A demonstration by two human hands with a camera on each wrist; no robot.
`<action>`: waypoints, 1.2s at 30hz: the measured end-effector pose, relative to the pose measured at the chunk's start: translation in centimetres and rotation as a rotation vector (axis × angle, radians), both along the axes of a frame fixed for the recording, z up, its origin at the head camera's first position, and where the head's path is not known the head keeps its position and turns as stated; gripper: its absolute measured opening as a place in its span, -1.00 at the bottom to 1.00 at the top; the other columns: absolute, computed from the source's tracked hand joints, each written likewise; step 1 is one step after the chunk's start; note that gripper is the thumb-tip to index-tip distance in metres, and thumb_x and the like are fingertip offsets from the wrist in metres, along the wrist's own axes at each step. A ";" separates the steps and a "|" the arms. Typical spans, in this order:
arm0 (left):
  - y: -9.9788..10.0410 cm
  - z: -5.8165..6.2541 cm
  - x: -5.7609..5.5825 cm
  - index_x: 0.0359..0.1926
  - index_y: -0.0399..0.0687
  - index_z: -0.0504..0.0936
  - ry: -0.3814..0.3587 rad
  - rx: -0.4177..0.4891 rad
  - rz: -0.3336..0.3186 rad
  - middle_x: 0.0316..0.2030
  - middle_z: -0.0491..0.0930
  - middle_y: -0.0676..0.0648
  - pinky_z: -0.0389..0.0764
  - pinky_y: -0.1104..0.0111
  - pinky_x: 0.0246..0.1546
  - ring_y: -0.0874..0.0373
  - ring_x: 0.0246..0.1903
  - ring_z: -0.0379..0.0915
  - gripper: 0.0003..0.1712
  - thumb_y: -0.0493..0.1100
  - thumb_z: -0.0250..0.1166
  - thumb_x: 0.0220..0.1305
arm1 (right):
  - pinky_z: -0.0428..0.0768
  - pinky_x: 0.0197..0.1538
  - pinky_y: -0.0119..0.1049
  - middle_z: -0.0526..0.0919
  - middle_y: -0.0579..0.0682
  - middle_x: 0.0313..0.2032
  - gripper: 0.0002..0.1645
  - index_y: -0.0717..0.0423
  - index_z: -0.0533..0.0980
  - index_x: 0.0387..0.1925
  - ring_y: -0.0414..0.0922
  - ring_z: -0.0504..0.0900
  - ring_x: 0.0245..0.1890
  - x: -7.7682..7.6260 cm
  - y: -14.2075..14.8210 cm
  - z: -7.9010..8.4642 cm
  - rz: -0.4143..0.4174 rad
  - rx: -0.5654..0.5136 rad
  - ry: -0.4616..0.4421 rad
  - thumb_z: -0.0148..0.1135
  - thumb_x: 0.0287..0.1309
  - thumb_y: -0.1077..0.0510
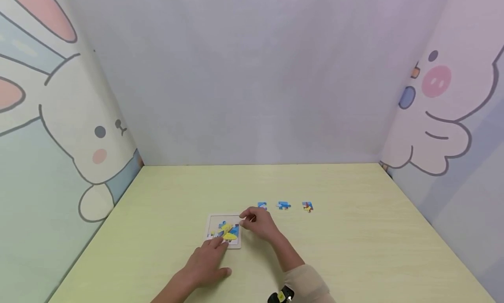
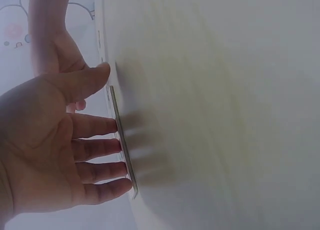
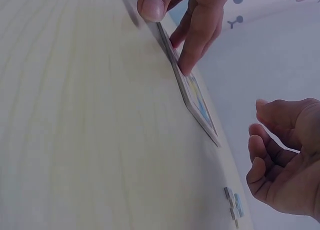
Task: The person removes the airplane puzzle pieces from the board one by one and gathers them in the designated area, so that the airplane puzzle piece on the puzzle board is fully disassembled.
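A jigsaw puzzle in a square pale frame [image 1: 240,239] lies on the table, with yellow and blue pieces [image 1: 230,236] in its lower and right part. My left hand [image 1: 206,261] rests its straight fingertips along the frame's near edge, thumb spread to the side; in the left wrist view the fingers [image 2: 97,147] reach the frame's edge. Above the frame's upper right corner is my right hand [image 1: 261,224], thumb and fingers loosely bent. The right wrist view shows a gap between that thumb and the fingers of the right hand [image 3: 290,160], with nothing in it.
Three loose puzzle pieces lie in a row beyond my right hand: a blue and white one [image 1: 261,204], a blue one [image 1: 283,205] and a blue, red and yellow one [image 1: 307,206]. Walls with cartoon animals stand around the pale wooden table [image 1: 354,241].
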State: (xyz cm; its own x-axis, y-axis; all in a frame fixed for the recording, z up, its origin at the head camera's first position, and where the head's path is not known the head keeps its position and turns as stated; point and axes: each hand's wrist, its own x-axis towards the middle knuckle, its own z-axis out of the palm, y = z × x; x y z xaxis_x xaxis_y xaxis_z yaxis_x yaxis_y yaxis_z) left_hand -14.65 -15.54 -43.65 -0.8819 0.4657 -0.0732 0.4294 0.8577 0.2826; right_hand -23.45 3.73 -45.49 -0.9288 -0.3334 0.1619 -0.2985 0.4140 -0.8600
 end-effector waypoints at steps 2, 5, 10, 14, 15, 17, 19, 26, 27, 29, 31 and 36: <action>0.0 -0.1 0.0 0.12 -0.32 0.47 -0.005 -0.002 0.001 0.15 0.36 -0.28 0.42 -0.10 -0.12 -0.24 0.10 0.27 -0.24 0.14 0.36 0.04 | 0.42 -0.50 -0.40 0.53 -0.13 -0.52 -0.84 0.26 0.59 -0.27 -0.21 0.44 -0.52 -0.2 -0.6 0.0 0.012 0.004 0.004 0.30 0.07 0.27; -0.1 -0.2 0.1 0.15 -0.33 0.44 -0.008 0.006 -0.005 0.17 0.33 -0.29 0.41 -0.11 -0.12 -0.26 0.12 0.24 -0.21 0.13 0.36 0.03 | 0.44 -0.47 -0.40 0.54 -0.14 -0.48 -0.84 0.26 0.59 -0.27 -0.20 0.45 -0.48 -0.4 -1.4 0.1 0.020 0.018 -0.001 0.28 0.08 0.28; -0.3 -0.7 0.4 0.16 -0.35 0.42 0.006 0.026 -0.027 0.19 0.29 -0.32 0.43 -0.11 -0.15 -0.27 0.14 0.21 -0.18 0.12 0.38 0.01 | 0.46 -0.41 -0.39 0.55 -0.16 -0.46 -0.84 0.24 0.59 -0.23 -0.21 0.46 -0.45 -0.3 -2.5 -0.1 0.036 0.025 -0.022 0.26 0.11 0.28; -0.4 -0.9 0.4 0.16 -0.36 0.42 0.023 0.033 -0.038 0.20 0.28 -0.34 0.44 -0.11 -0.17 -0.27 0.14 0.21 -0.18 0.11 0.38 0.00 | 0.47 -0.39 -0.39 0.54 -0.17 -0.47 -0.82 0.22 0.58 -0.22 -0.22 0.47 -0.46 -0.3 -3.3 -0.6 0.040 0.026 -0.050 0.26 0.10 0.28; -0.4 -0.8 0.4 0.16 -0.36 0.42 0.024 0.035 -0.038 0.20 0.28 -0.35 0.44 -0.11 -0.18 -0.27 0.15 0.20 -0.18 0.11 0.38 0.00 | 0.47 -0.39 -0.39 0.53 -0.17 -0.47 -0.82 0.22 0.58 -0.22 -0.22 0.46 -0.46 -0.4 -3.5 -0.7 0.040 0.031 -0.050 0.26 0.10 0.28; -0.4 -0.7 0.4 0.16 -0.35 0.41 0.025 0.030 -0.038 0.19 0.28 -0.35 0.43 -0.12 -0.18 -0.27 0.15 0.21 -0.18 0.11 0.38 0.00 | 0.47 -0.38 -0.40 0.52 -0.17 -0.49 -0.82 0.20 0.58 -0.21 -0.22 0.45 -0.46 -0.5 -3.9 -1.0 0.032 0.053 -0.065 0.27 0.08 0.29; -0.4 -0.6 0.4 0.16 -0.35 0.42 0.023 0.018 -0.039 0.19 0.29 -0.35 0.43 -0.12 -0.19 -0.26 0.14 0.21 -0.18 0.12 0.37 0.00 | 0.45 -0.39 -0.40 0.50 -0.16 -0.49 -0.80 0.18 0.58 -0.20 -0.22 0.44 -0.47 -0.6 -4.4 -1.2 0.019 0.083 -0.089 0.27 0.07 0.29; -0.5 -0.3 0.1 0.16 -0.34 0.43 -0.016 0.011 -0.024 0.19 0.30 -0.34 0.41 -0.13 -0.13 -0.25 0.15 0.22 -0.23 0.12 0.33 0.06 | 0.40 -0.48 -0.41 0.43 -0.13 -0.54 -0.77 0.16 0.60 -0.22 -0.23 0.38 -0.53 -0.9 -5.3 -1.2 -0.032 0.200 -0.087 0.33 -0.01 0.28; -0.4 -0.3 0.0 0.16 -0.34 0.43 -0.022 0.015 -0.021 0.20 0.29 -0.34 0.41 -0.14 -0.12 -0.26 0.16 0.21 -0.23 0.12 0.33 0.07 | 0.39 -0.49 -0.41 0.43 -0.13 -0.55 -0.77 0.16 0.61 -0.24 -0.23 0.38 -0.54 -0.9 -5.4 -1.2 -0.038 0.223 -0.080 0.34 -0.02 0.28; -0.4 -0.4 0.0 0.17 -0.34 0.42 -0.029 0.016 -0.018 0.21 0.28 -0.33 0.40 -0.15 -0.12 -0.26 0.16 0.20 -0.21 0.13 0.33 0.06 | 0.38 -0.49 -0.41 0.42 -0.14 -0.56 -0.80 0.16 0.62 -0.27 -0.24 0.37 -0.54 -0.9 -5.5 -1.1 -0.048 0.256 -0.068 0.35 -0.03 0.27; -0.4 -0.4 0.0 0.17 -0.34 0.42 -0.030 0.016 -0.018 0.21 0.28 -0.33 0.40 -0.17 -0.13 -0.27 0.17 0.20 -0.20 0.13 0.33 0.05 | 0.37 -0.49 -0.40 0.42 -0.15 -0.57 -0.82 0.14 0.63 -0.30 -0.24 0.37 -0.55 -0.9 -5.6 -1.1 -0.054 0.282 -0.066 0.36 -0.04 0.26; -0.4 -0.4 0.2 0.17 -0.33 0.42 -0.006 0.009 -0.019 0.20 0.30 -0.33 0.43 -0.16 -0.19 -0.26 0.15 0.22 -0.18 0.16 0.34 0.03 | 0.37 -0.50 -0.41 0.42 -0.16 -0.56 -0.83 0.12 0.64 -0.30 -0.24 0.37 -0.55 -1.0 -5.8 -1.5 -0.047 0.310 -0.061 0.37 -0.03 0.24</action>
